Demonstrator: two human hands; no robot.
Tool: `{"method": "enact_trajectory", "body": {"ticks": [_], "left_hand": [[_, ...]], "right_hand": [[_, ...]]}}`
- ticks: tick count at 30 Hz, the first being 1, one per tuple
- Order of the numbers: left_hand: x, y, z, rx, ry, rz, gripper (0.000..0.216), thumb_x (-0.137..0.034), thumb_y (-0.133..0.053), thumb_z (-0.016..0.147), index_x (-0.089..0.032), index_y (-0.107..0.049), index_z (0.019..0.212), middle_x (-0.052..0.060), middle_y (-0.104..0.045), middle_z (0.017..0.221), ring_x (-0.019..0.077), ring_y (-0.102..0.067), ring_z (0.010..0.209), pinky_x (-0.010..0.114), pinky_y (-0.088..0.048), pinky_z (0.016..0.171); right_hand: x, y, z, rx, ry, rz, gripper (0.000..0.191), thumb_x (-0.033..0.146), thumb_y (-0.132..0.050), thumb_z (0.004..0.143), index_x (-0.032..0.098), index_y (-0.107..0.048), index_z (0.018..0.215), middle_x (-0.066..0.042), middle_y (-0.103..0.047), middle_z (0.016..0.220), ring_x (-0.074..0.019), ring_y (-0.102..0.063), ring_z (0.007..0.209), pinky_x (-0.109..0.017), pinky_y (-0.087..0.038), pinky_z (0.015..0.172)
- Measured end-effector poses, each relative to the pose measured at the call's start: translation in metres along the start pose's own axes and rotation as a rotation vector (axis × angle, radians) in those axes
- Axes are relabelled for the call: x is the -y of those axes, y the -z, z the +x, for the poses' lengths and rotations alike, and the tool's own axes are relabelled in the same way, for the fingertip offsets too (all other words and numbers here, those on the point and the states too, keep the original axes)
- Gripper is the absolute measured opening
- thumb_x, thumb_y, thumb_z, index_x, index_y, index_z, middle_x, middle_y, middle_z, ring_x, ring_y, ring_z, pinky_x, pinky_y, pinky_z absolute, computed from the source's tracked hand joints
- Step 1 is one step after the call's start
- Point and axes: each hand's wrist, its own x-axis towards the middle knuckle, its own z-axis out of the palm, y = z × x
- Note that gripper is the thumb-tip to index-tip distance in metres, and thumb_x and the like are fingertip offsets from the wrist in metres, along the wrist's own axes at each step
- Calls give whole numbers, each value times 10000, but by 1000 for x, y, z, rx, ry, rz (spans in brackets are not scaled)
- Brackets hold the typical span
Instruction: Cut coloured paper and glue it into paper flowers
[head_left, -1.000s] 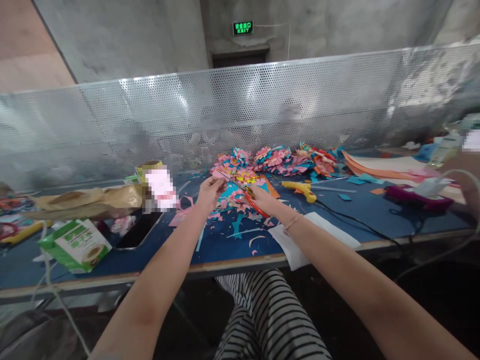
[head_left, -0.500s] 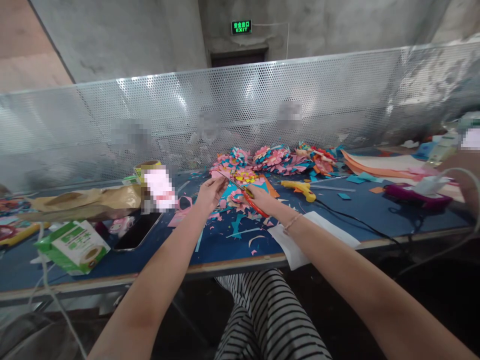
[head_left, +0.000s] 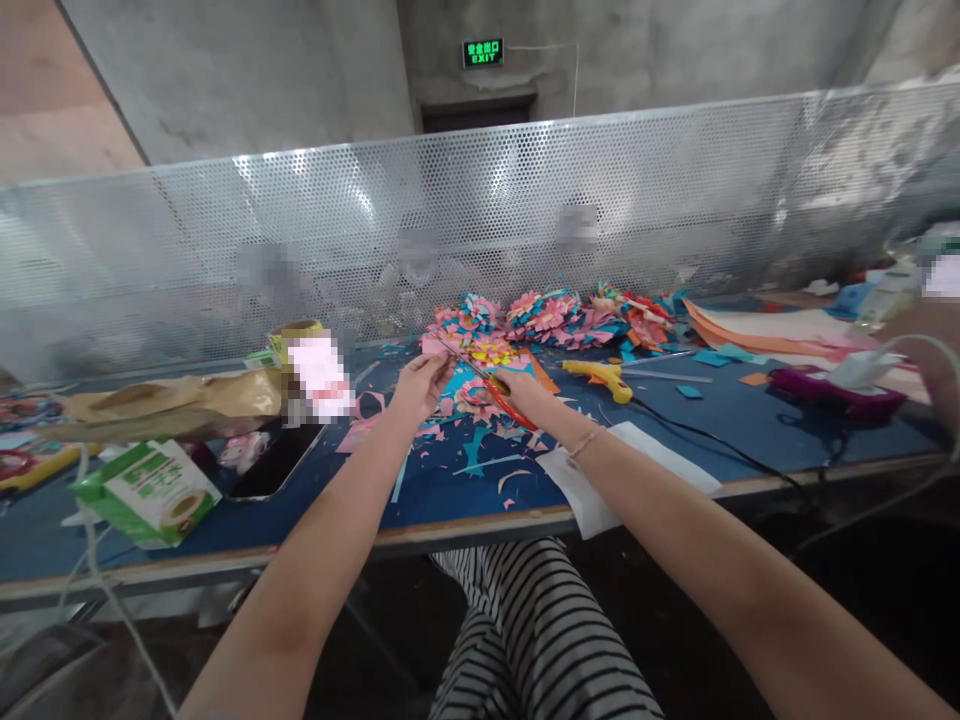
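My left hand is closed in a pinch on a small piece of pink paper, held just above the blue table. My right hand grips red-handled scissors, whose blades point up and left into the pink paper. Under both hands lie a cut blue sheet and several pink and blue paper scraps. Behind them is a row of colourful paper flowers.
A yellow glue gun with a black cord lies to the right, a white sheet at the table's edge. A phone, a green carton and a brown paper bag sit left. A perforated metal screen runs behind.
Both hands stay almost where they were; the scissors and the pink paper shift only slightly as the cutting goes on.
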Motion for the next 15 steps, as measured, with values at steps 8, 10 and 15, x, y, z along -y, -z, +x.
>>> {"method": "enact_trajectory", "body": {"ticks": [8,10,15], "left_hand": [[-2,8,5,7,-113,-54,171,-179,-765,573,-163,-600,616,-3,-647,642,84,-619,641,217,-503,689],[-3,8,5,0,-130,-40,179,-186,-764,566,-164,-592,610,-9,-631,620,79,-603,615,210,-496,666],[-10,10,7,-26,-200,104,174,-203,-746,585,-162,-578,572,-32,-555,539,67,-540,540,203,-461,601]], "right_hand": [[3,2,-1,10,-18,-14,279,448,-521,814,188,-484,720,-8,-558,679,-119,-467,598,-227,-298,555],[6,5,-5,25,-3,-1,285,466,-521,812,188,-474,773,-21,-571,740,-129,-487,635,-227,-322,570],[11,17,-13,119,-1,-76,363,529,-507,812,180,-463,901,-85,-587,910,-183,-538,781,-258,-379,647]]}}
